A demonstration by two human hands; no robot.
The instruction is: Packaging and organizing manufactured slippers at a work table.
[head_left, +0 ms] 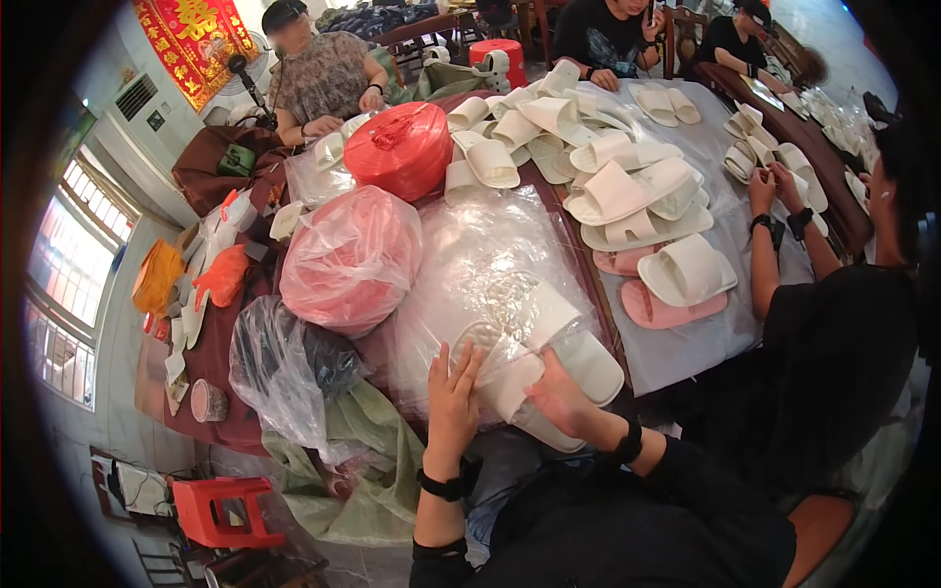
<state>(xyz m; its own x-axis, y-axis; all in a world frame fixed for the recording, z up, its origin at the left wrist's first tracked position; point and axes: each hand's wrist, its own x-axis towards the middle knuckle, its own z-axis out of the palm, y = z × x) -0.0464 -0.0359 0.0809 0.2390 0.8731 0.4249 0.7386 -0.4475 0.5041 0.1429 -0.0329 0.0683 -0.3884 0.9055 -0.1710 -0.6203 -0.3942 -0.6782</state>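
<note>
In front of me, a pair of white slippers [585,367] lies with its toe ends toward me, partly under or inside a clear plastic bag [461,245]. My left hand [454,400] is open, its fingers stretched out and resting against the plastic beside the left slipper. My right hand [569,400] is closed on the slippers between their straps; its fingertips are partly hidden. To the right, a pile of white slippers [642,186] spreads over the table, with pink slippers [667,306] under a white one at its near end.
A red roll of plastic twine [399,147] and a pink plastic-wrapped bundle [351,257] stand left of the bag. A small round tub [208,401] sits near the left table edge. A co-worker's hands [769,186] hold slippers at right; other people sit across the table.
</note>
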